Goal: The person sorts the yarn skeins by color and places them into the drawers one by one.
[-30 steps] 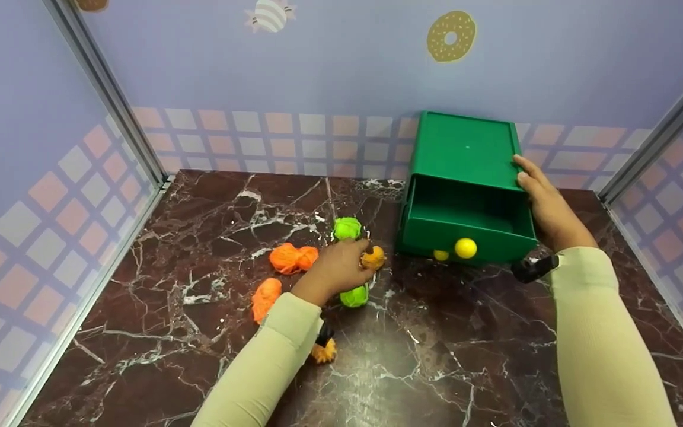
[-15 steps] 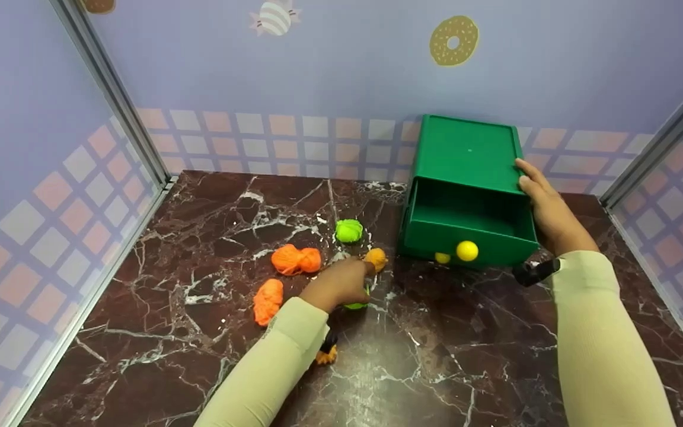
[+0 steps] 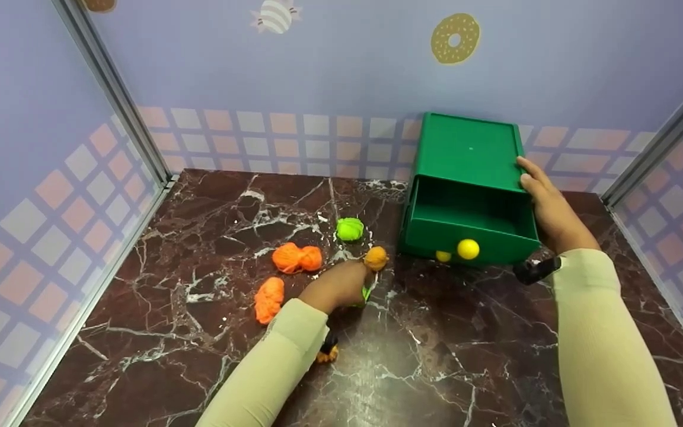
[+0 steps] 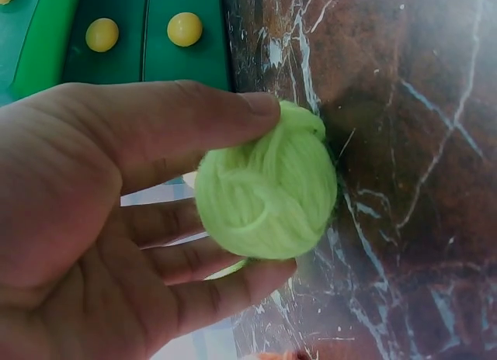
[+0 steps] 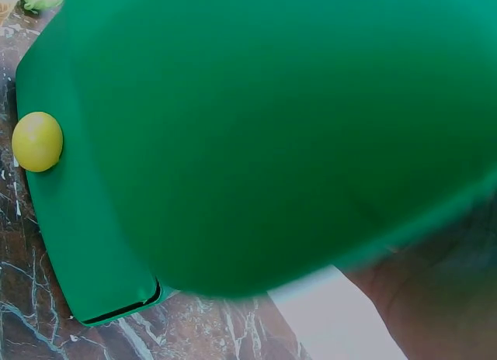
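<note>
My left hand [image 3: 337,286] grips a light green yarn ball [image 4: 268,189] low over the dark marble tabletop. In the left wrist view the thumb lies on one side of the ball and the fingers on the other. Just beyond that hand sits a mustard yarn ball [image 3: 376,258], and farther back another green yarn ball [image 3: 350,229]. My right hand [image 3: 556,207] rests against the right side of a green drawer box [image 3: 471,148], fingertips at its top edge. Its upper drawer [image 3: 430,231] is pulled out, with no contents visible. Most of the right hand is hidden in its wrist view.
Two orange yarn bundles [image 3: 297,258] lie left of my left hand. A mustard yarn piece [image 3: 328,354] shows partly under the left wrist. Yellow knobs [image 3: 468,249] stick out from the drawer fronts. Patterned walls [image 3: 318,71] enclose the tabletop at the back and sides.
My left hand has moved from beside the mustard yarn ball toward me, onto the nearer green yarn ball, and now grips it. The right hand and the drawer box have stayed put.
</note>
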Tool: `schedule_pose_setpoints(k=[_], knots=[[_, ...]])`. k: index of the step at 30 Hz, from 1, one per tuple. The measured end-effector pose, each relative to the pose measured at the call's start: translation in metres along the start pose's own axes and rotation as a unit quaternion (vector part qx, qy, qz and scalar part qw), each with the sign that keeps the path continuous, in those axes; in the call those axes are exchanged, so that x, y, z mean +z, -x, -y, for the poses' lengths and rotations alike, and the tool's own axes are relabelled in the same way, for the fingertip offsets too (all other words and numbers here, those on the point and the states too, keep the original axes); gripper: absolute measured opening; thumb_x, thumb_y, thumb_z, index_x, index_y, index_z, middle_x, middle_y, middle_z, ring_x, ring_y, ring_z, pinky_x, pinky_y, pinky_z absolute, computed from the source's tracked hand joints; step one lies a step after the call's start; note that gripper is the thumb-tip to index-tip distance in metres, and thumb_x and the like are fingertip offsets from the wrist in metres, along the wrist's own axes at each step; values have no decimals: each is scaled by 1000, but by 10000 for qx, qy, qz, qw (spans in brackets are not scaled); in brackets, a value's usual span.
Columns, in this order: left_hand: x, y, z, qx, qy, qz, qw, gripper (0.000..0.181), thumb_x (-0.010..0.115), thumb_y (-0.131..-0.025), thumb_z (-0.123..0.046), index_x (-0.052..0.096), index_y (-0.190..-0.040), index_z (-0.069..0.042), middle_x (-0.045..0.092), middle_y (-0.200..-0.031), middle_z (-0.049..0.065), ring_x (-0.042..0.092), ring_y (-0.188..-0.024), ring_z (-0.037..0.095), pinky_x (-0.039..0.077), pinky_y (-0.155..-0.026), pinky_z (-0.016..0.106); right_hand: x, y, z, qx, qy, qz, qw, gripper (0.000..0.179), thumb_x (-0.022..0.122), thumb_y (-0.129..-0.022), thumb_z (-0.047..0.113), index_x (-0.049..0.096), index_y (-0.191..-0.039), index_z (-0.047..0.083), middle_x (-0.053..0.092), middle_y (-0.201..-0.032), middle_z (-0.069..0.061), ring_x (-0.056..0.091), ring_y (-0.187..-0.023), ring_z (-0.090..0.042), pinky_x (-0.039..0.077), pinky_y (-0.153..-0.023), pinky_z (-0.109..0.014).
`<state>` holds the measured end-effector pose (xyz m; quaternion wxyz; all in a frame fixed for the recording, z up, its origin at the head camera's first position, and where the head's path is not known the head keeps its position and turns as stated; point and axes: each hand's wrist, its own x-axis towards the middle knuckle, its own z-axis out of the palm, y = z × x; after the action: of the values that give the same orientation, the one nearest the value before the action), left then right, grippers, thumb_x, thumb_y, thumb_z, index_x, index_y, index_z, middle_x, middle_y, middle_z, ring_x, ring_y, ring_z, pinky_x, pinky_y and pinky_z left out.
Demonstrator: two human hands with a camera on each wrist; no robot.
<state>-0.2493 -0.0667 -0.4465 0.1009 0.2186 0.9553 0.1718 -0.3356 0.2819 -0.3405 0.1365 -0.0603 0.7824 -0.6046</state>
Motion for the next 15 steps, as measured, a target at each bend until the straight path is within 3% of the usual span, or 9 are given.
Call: schedule_pose_setpoints(k=[6, 10, 13, 15], knots=[[-2, 1, 1, -168, 102, -8, 9998, 22, 72, -69, -5, 52, -64, -12, 47, -67, -1, 41, -61, 18, 37, -55, 32, 1, 1, 1, -22, 21, 37, 10000, 57, 29, -102, 51, 7, -154, 44, -15, -163, -3, 5, -146, -42, 17, -113, -64], [-6, 2, 0, -138, 96, -17, 9999, 25, 70, -68, -1, 50, -60, -13, 41, -63, -3, 38, -60, 17, 34, -53, 30, 1, 2, 1, 13, -27, 113, 9999, 57, 29, -102, 51, 4, -153, 45, -17, -163, -3, 5, -147, -42, 18, -113, -64], [-8, 1, 0, -108, 79, 14, 9999, 19, 69, -69, -1, 56, -64, -12, 42, -64, -3, 38, -62, 17, 33, -55, 29, 0, 1, 1, -3, -88, 138, 9999, 57, 28, -102, 51, 4, -153, 46, -17, -163, -2, 5, -147, -41, 18, -113, -63], [-11, 1, 0, -96, 51, 21, 9999, 10, 69, -70, -2, 64, -72, -9, 53, -70, 0, 45, -66, 17, 40, -59, 31, 0, 2, 1, -28, -97, 111, 9999, 57, 28, -102, 50, 5, -153, 45, -16, -163, -3, 6, -147, -41, 18, -113, -62]])
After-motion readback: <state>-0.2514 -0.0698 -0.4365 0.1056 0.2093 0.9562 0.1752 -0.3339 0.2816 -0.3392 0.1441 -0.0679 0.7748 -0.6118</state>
